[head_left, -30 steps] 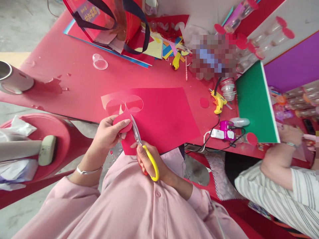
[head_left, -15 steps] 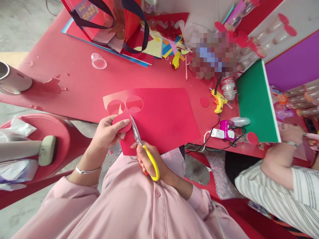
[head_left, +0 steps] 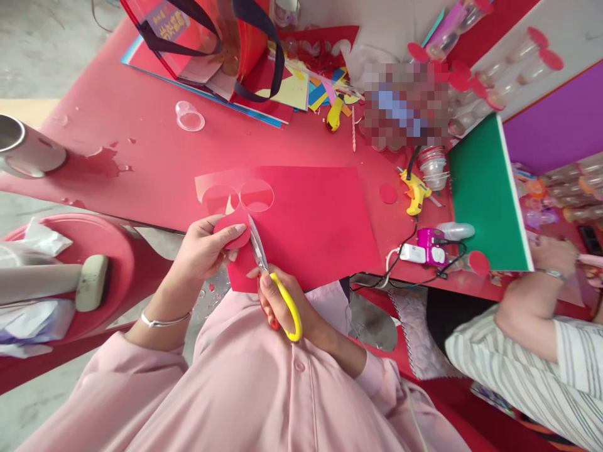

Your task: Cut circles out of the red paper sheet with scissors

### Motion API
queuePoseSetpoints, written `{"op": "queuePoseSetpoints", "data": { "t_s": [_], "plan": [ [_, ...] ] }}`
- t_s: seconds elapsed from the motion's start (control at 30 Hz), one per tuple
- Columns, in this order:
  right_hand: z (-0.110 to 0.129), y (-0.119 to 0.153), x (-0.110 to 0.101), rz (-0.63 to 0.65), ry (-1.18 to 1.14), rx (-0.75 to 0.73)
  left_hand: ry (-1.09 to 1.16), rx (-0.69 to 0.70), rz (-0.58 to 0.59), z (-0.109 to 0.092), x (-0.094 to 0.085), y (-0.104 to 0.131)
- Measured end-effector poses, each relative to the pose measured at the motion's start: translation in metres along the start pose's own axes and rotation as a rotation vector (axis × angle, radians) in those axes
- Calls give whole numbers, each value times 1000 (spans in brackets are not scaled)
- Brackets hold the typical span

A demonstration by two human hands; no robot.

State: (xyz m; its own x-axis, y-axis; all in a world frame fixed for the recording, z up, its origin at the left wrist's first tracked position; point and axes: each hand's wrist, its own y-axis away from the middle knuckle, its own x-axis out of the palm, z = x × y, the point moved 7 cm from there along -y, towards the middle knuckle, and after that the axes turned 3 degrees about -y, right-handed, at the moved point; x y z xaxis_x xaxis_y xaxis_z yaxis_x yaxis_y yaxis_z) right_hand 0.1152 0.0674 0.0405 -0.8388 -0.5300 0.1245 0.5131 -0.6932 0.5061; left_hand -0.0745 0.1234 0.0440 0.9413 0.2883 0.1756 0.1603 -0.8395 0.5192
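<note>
My left hand [head_left: 206,246] pinches a red paper disc [head_left: 234,231] between thumb and fingers, above the left part of a large red sheet [head_left: 311,226]. Two round holes show in the sheet's upper left corner. My right hand [head_left: 285,300] is wrapped round scissors [head_left: 288,301] with yellow and red handles. The metal blades point up and to the left, close beside the disc's right edge, and look nearly closed. Another red disc [head_left: 387,194] lies on the table to the right of the sheet.
A metal mug [head_left: 32,147] stands at the left, a clear plastic cup [head_left: 190,117] beyond the sheet. At the right are a yellow glue gun [head_left: 415,191], cables, a pink adapter [head_left: 431,246], a green board [head_left: 487,194] and another person's arm [head_left: 527,301].
The view has shifted slightly. Both hands keep nearly the same place and hold on the disc and the scissors.
</note>
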Motion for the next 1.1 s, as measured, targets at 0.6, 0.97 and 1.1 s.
{"op": "queuePoseSetpoints", "data": {
  "t_s": [0.6, 0.97, 1.1],
  "plan": [
    [8, -3, -3, -37, 56, -4, -2, -38, -2, 0, 2, 0],
    [13, -4, -3, -25, 75, -44, 28, -57, 9, 1, 0, 1],
    [13, -4, -3, -18, 91, -48, 13, -52, 17, 4, -2, -2]
  ]
}}
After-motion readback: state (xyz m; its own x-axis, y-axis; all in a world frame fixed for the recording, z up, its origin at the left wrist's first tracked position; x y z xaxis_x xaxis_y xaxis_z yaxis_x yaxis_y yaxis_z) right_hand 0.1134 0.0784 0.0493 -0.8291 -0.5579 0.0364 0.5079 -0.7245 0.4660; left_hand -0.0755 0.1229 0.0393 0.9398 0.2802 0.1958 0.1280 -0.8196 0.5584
